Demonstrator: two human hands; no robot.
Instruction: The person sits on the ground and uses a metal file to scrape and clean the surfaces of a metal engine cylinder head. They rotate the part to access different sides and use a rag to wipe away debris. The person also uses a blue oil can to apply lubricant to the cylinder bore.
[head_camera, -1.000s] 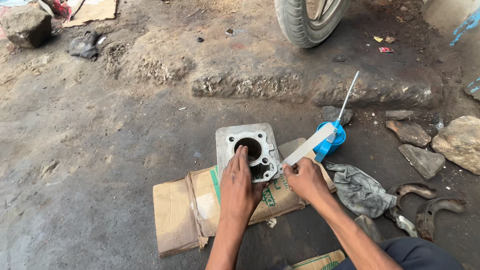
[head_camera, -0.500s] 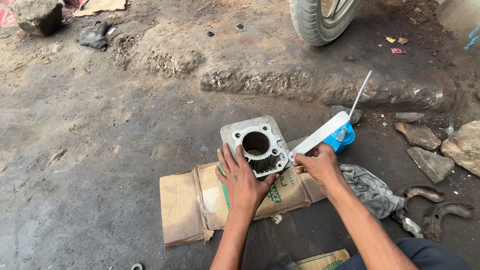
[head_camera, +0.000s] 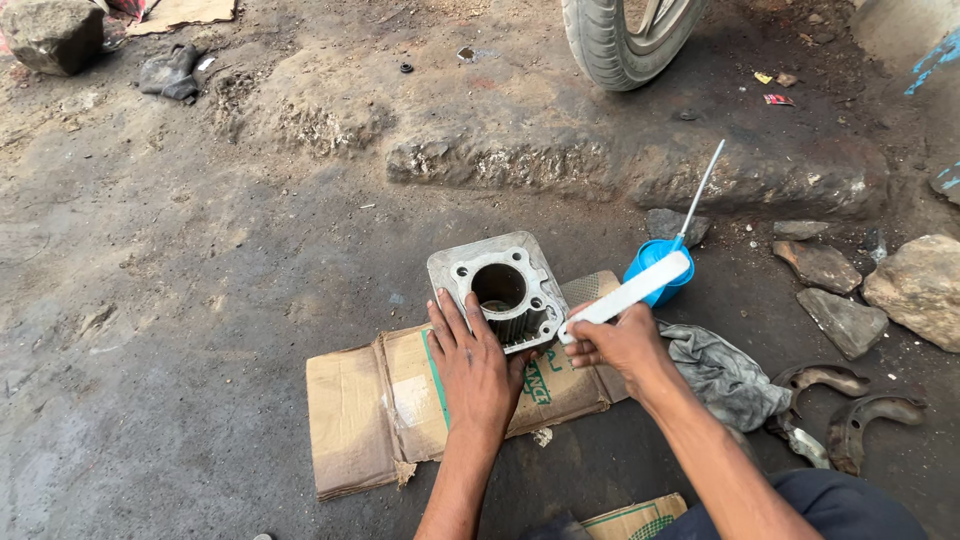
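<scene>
Roadside ground | grey finned metal engine cylinder block (head_camera: 500, 290) stands on flattened brown cardboard (head_camera: 400, 410); left hand (head_camera: 478, 368) spread flat against the block's near side, gripping nothing | right hand (head_camera: 620, 345), just right of the block, closed around flat white plastic tool (head_camera: 628, 297) | risk: the tool could slip off the block's edge; grit around the block could fall into its bore

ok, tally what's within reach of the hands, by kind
Engine cylinder block: 1
White flat tool in right hand: 1
Blue cup: 1
Cardboard sheet: 1
Grey rag: 1
Brake shoes: 2
Total: 7

Tyre (head_camera: 625, 40) cut by top edge; cylinder block (head_camera: 497, 290) base behind left hand (head_camera: 475, 365).
</scene>
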